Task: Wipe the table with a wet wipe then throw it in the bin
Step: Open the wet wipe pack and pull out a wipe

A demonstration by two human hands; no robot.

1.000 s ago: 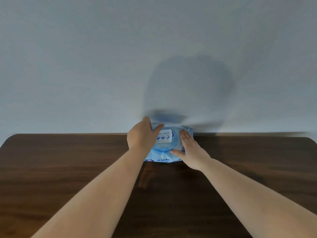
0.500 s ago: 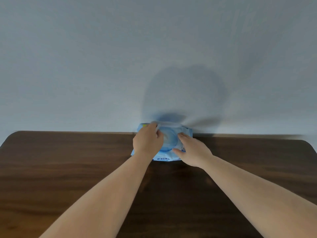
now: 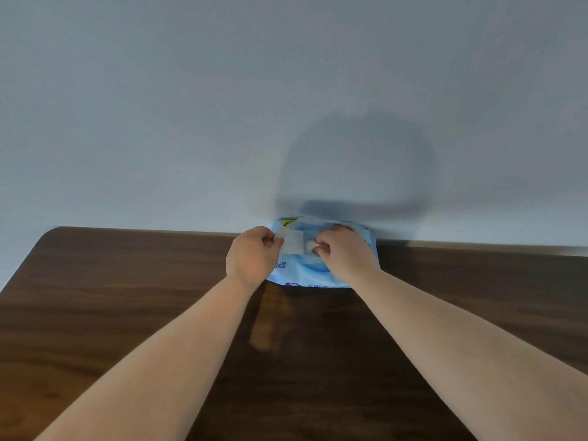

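A blue wet wipe pack (image 3: pixel 313 275) lies flat at the far edge of the dark wooden table (image 3: pixel 127 313), against the wall. My left hand (image 3: pixel 251 257) pinches the pack's pale flap (image 3: pixel 293 244), which is peeled back to the left. My right hand (image 3: pixel 345 251) rests on the pack's right half, thumb and fingers pinched on a bit of white wet wipe (image 3: pixel 309 245) at the opening. Most of the pack's top is hidden under both hands. No bin is in view.
A plain pale wall (image 3: pixel 191 122) rises directly behind the table's far edge. The table's rounded far left corner (image 3: pixel 55 232) shows. Both forearms stretch across the tabletop from the near side.
My left hand has lifted the flap and drawn it left. My right hand moved from the pack's side to the opening and pinched the wipe. The view shifted.
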